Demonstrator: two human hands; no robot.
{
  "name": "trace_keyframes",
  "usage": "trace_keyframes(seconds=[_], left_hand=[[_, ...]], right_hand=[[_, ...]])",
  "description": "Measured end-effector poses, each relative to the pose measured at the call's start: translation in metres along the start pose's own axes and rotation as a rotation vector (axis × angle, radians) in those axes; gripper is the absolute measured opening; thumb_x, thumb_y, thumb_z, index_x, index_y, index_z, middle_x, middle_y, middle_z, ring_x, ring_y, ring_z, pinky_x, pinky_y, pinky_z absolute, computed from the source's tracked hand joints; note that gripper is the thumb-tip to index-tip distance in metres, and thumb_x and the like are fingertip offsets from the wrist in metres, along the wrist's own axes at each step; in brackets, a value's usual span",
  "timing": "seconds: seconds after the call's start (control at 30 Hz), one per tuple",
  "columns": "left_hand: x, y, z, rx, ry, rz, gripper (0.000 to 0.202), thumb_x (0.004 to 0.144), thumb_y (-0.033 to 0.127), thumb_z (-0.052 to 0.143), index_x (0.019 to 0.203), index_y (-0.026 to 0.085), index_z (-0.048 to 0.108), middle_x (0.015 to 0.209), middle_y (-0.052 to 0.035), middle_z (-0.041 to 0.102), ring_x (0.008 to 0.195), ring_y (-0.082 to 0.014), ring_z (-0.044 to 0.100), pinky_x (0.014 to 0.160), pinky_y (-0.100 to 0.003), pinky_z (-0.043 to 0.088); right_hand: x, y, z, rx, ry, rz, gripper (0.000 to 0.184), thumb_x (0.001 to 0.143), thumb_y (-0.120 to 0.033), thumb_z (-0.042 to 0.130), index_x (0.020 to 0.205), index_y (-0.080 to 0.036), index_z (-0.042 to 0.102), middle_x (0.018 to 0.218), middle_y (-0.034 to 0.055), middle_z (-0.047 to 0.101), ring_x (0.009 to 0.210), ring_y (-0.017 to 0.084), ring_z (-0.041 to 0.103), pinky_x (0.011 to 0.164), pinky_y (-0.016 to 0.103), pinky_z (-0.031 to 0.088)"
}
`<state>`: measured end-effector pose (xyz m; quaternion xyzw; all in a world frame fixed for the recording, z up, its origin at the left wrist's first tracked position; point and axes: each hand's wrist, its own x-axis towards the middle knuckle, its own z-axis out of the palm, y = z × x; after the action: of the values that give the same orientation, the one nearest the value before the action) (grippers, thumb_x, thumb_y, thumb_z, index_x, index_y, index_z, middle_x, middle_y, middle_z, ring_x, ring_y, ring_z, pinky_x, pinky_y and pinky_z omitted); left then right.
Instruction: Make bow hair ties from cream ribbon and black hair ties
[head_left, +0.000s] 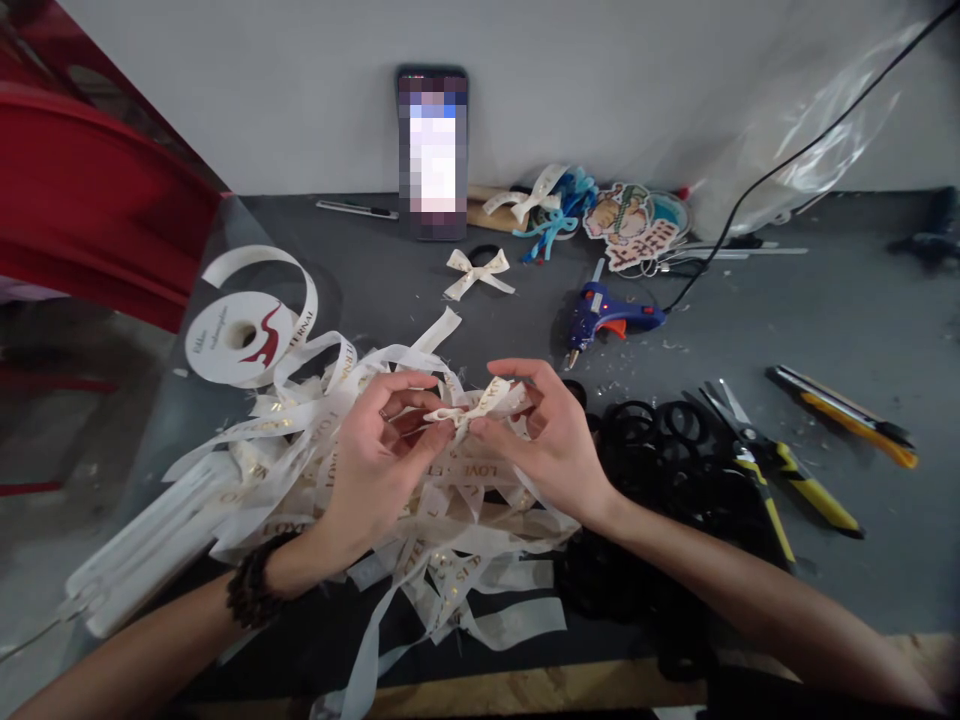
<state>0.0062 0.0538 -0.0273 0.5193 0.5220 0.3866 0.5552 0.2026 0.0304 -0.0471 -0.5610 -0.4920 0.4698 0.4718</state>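
Note:
Between my fingertips, over a heap of ribbon, is a small white ribbon bow with gold lettering. My left hand pinches its left loop near the knot. My right hand has thumb and fingers closed on its right side. Below both hands lie tangled white printed ribbon strips. Beyond them a finished bow rests on the table, a black hair tie behind it. A ribbon spool stands at the left with its tail running into the heap.
A blue glue gun with a black cord lies right of centre. Black hair ties, yellow-handled scissors and a box cutter are at the right. A phone leans on the wall. A white plastic object sits left.

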Motion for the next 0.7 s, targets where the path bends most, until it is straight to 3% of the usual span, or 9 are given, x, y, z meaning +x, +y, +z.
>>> trace_keyframes(seconds=[0.13,0.23,0.33,0.47,0.7], left_hand=[[0.000,0.003,-0.001,-0.007,-0.064,-0.035,0.042,0.088,0.033,0.086,0.124,0.024,0.066,0.097,-0.0037,0.075,0.090,-0.0190,0.075,0.076,-0.029,0.062],[0.001,0.000,-0.001,-0.061,-0.045,-0.055,0.033,0.089,0.035,0.085,0.116,0.024,0.068,0.083,-0.0002,0.073,0.076,-0.0157,0.071,0.067,-0.026,0.057],[0.000,-0.002,-0.001,-0.174,-0.017,-0.133,0.030,0.090,0.035,0.084,0.113,0.025,0.068,0.077,0.0020,0.071,0.072,-0.0137,0.068,0.067,-0.025,0.056],[0.002,-0.001,-0.001,-0.270,-0.008,-0.206,0.042,0.084,0.029,0.089,0.118,0.024,0.066,0.074,0.0048,0.070,0.067,-0.0100,0.064,0.065,-0.021,0.053],[0.002,0.001,-0.002,-0.291,-0.015,-0.190,0.063,0.076,0.020,0.094,0.130,0.026,0.061,0.079,0.0053,0.072,0.078,-0.0122,0.070,0.072,-0.021,0.059]], right_hand=[[-0.003,-0.001,-0.001,-0.063,0.014,-0.035,0.047,0.090,-0.031,0.079,0.133,-0.029,0.060,0.098,0.0019,0.071,0.081,0.020,0.067,0.073,0.036,0.058],[-0.004,-0.005,-0.001,-0.066,-0.023,-0.044,0.051,0.090,-0.029,0.077,0.137,-0.030,0.057,0.096,0.0019,0.070,0.080,0.020,0.067,0.071,0.037,0.059],[-0.004,-0.007,-0.001,-0.034,-0.062,-0.025,0.052,0.090,-0.029,0.077,0.138,-0.031,0.057,0.094,0.0014,0.069,0.076,0.020,0.065,0.068,0.036,0.058],[-0.003,-0.007,-0.001,0.009,-0.076,-0.007,0.053,0.089,-0.027,0.079,0.138,-0.031,0.058,0.091,0.0003,0.068,0.075,0.019,0.064,0.066,0.035,0.056],[-0.004,-0.010,-0.002,0.007,-0.078,-0.012,0.052,0.088,-0.027,0.080,0.136,-0.030,0.060,0.093,-0.0001,0.071,0.078,0.019,0.066,0.070,0.035,0.058]])
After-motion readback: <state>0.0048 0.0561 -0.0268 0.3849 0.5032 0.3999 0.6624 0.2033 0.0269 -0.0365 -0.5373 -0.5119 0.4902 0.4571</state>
